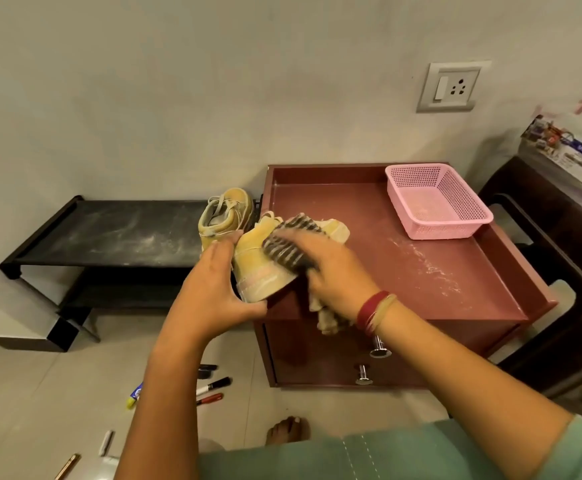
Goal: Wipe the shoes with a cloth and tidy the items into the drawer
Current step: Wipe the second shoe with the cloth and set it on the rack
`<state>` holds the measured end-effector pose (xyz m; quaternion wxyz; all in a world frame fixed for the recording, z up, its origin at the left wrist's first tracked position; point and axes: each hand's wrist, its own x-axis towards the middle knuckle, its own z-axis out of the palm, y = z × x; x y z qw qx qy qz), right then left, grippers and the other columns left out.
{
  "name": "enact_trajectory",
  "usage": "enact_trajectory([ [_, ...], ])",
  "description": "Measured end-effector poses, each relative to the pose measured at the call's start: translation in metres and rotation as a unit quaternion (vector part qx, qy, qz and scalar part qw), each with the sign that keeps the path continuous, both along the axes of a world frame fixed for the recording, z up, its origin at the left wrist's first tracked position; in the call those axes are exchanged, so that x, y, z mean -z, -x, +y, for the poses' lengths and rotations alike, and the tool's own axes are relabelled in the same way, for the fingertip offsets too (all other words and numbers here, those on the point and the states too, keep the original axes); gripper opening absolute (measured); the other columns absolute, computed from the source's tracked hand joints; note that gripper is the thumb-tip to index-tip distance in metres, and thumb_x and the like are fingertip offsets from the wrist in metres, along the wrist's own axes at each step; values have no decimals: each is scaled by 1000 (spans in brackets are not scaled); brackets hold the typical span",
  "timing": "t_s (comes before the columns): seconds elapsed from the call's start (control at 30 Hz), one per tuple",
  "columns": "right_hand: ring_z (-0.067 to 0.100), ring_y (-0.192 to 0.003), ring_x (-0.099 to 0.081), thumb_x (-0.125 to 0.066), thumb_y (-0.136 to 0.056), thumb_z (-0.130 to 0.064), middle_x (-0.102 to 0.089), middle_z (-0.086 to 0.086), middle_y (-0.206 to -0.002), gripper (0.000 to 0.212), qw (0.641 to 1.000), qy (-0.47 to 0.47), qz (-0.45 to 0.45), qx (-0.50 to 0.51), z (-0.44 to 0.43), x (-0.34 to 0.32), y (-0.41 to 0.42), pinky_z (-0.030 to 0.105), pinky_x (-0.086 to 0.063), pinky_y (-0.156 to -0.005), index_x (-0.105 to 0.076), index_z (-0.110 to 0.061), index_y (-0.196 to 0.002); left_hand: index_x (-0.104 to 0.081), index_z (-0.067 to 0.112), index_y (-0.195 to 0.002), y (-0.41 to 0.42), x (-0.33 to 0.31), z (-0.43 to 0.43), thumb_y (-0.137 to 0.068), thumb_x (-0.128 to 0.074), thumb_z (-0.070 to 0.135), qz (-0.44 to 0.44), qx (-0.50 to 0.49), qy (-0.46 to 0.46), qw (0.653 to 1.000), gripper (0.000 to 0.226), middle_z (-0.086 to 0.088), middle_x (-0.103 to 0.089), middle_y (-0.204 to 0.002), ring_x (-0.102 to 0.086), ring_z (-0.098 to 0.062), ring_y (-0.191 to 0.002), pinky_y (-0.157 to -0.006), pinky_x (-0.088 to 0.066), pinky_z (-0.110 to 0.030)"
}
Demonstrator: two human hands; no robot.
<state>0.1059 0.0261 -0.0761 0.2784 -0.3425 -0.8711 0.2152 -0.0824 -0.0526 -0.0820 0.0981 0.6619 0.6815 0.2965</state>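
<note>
My left hand [213,289] grips a yellow shoe [258,261] by its heel, holding it tilted over the front left corner of the red-brown drawer cabinet [404,271]. My right hand [331,271] presses a dark striped cloth [291,244] against the shoe's side; part of the cloth hangs below my wrist. The second yellow shoe [225,216] stands on the right end of the low black rack [116,233]. Two drawer knobs [379,348] show on the cabinet front, and the drawers look closed.
An empty pink basket [438,202] sits on the cabinet's back right. Markers [213,386], a glue tube [134,396] and other small items lie on the floor at lower left. A dark chair [559,271] holding a box stands at right. My foot [288,431] is below.
</note>
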Motion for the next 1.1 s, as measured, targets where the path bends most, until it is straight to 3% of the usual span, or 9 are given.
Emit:
enact_trajectory([
  [0.13, 19, -138, -31, -46, -75, 10, -36, 3, -149, 70, 998, -48, -41, -8, 3, 13, 4, 27, -23, -113, -43, -20, -138, -28, 26, -143, -2, 2, 1, -56, -77, 49, 3, -9, -4, 1000, 102, 8, -42, -133, -44, -15, -120, -103, -40, -51],
  [0.2, 19, -139, -30, -45, -78, 10, -34, 4, -149, 69, 997, -25, -35, 58, 9, 14, -1, 34, -24, -116, -41, -20, -140, -26, 26, -143, -4, 2, 0, -56, -75, 47, -1, -10, -7, 1000, 102, 7, -40, -133, -46, -16, -117, -97, -46, -47],
  [0.37, 19, -138, -30, -48, -74, 12, -35, 3, -149, 72, 997, -53, -57, -30, -13, 13, 7, 28, -21, -112, -41, -17, -139, -25, 20, -146, -8, 2, 1, -59, -77, 50, -8, -19, -25, 999, 106, 4, -38, -139, -45, -13, -119, -92, -45, -31],
  [0.43, 20, -137, -32, -47, -74, 12, -35, 2, -149, 73, 998, -40, -44, 19, -6, 10, 4, 32, -26, -114, -42, -20, -139, -27, 19, -146, -8, 1, 1, -60, -83, 47, -6, -22, -28, 999, 106, 2, -39, -139, -44, -14, -121, -92, -42, -28],
  [0.6, 21, -137, -33, -48, -73, 12, -37, 3, -147, 73, 997, -39, -54, -36, -13, 13, 4, 35, -27, -113, -43, -19, -138, -32, 19, -143, -8, -1, 1, -54, -70, 59, -1, -18, -26, 999, 105, 4, -43, -135, -46, -15, -120, -96, -46, -38],
  [0.7, 21, -135, -37, -46, -73, 12, -41, 4, -145, 71, 999, -22, -20, 44, -4, 12, -3, 39, -31, -112, -45, -20, -137, -34, 21, -141, -8, 0, 2, -51, -66, 62, 10, -20, -25, 999, 104, 4, -45, -132, -46, -17, -119, -96, -46, -41],
  [0.87, 18, -137, -32, -44, -72, 11, -39, 3, -147, 73, 998, -39, -46, -31, -12, 19, -5, 31, -20, -115, -43, -19, -138, -35, 21, -138, -12, 1, 3, -54, -66, 54, 15, -16, -38, 999, 96, 13, -42, -121, -39, -13, -120, -111, -23, -39],
  [0.97, 22, -137, -34, -45, -75, 12, -37, 3, -148, 71, 998, -21, -27, 52, -3, 16, -11, 38, -26, -115, -42, -20, -139, -33, 21, -138, -15, 1, 2, -53, -68, 49, 14, -22, -35, 999, 96, 10, -41, -123, -37, -13, -120, -114, -20, -44],
  [1.1, 17, -139, -28, -45, -73, 13, -35, 3, -149, 75, 997, -30, -59, -39, -14, 21, -6, 29, -15, -116, -40, -19, -140, -33, 20, -139, -12, 5, 4, -54, -65, 62, 26, -23, -34, 999, 100, 6, -44, -131, -39, -15, -125, -116, -18, -53],
])
